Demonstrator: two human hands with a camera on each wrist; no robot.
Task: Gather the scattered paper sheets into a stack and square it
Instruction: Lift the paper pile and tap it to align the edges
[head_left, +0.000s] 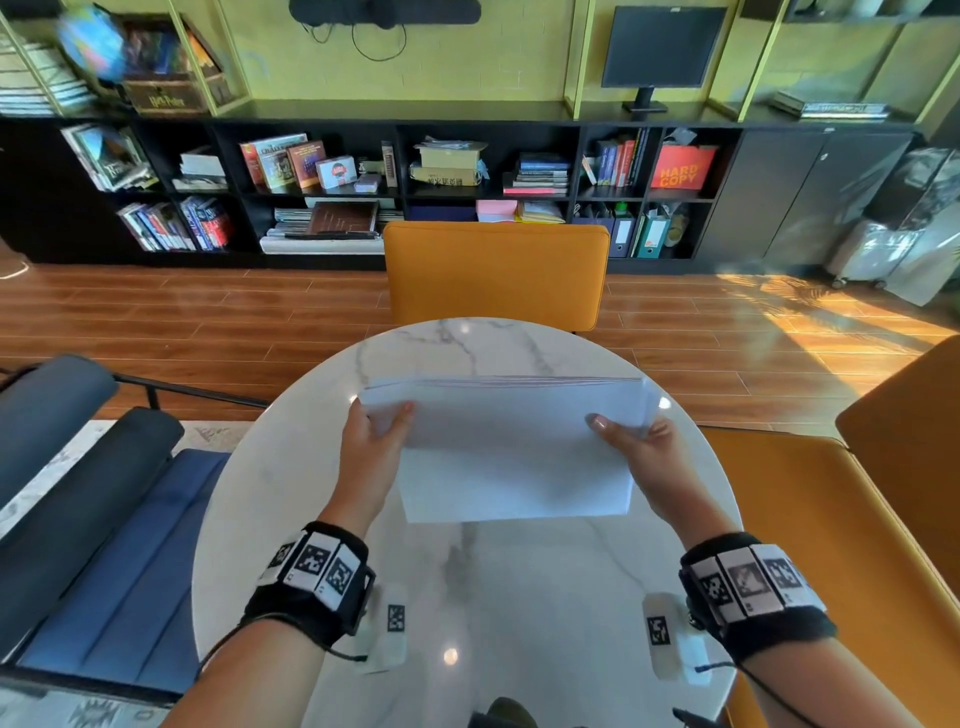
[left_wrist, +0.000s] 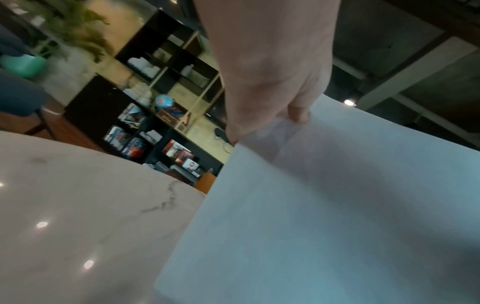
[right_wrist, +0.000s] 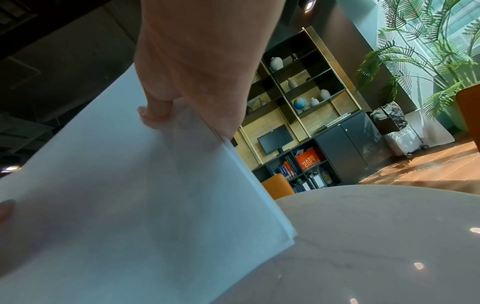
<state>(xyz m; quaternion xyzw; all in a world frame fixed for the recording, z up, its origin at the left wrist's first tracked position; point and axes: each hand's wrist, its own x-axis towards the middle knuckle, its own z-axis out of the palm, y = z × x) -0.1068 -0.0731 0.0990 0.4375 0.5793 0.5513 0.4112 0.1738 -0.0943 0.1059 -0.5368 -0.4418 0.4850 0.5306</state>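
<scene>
Both hands hold the paper stack (head_left: 511, 447) upright at centre frame, its lower edge at or just above the marble table (head_left: 467, 597). The left hand (head_left: 371, 441) pinches the left end, the right hand (head_left: 641, 447) the right. Gathering looks finished; squaring is underway. Next likely comes tapping the lower edge down. Fingers behind the sheets are hidden, and edge contact is unclear.

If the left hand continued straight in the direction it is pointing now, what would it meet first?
Nothing on the table, it seems. The left hand, holding the paper stack, points across the marble table, which looks bare there; the orange chair comes first, though depth is unclear.
</scene>
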